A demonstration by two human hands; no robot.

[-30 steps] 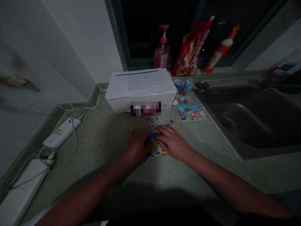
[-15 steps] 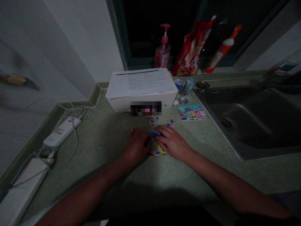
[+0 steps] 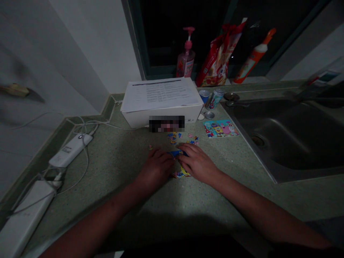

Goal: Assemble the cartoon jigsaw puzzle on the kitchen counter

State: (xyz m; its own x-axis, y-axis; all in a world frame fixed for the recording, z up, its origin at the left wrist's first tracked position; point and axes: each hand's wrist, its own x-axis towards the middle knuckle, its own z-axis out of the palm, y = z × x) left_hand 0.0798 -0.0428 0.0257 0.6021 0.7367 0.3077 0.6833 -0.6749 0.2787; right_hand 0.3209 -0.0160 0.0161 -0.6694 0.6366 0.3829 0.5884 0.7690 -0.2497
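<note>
you have puzzle pieces: yellow, blue, pink. your picture card: bright cartoon print, blue ground. your countertop: speckled grey-green. your pump bottle: pink. your bag: red, printed.

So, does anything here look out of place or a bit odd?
Loose jigsaw pieces lie scattered on the speckled countertop around the left hand and right hand. Tangled white cables also trail across the same counter, which looks a little odd this close to the steel sink.
</note>
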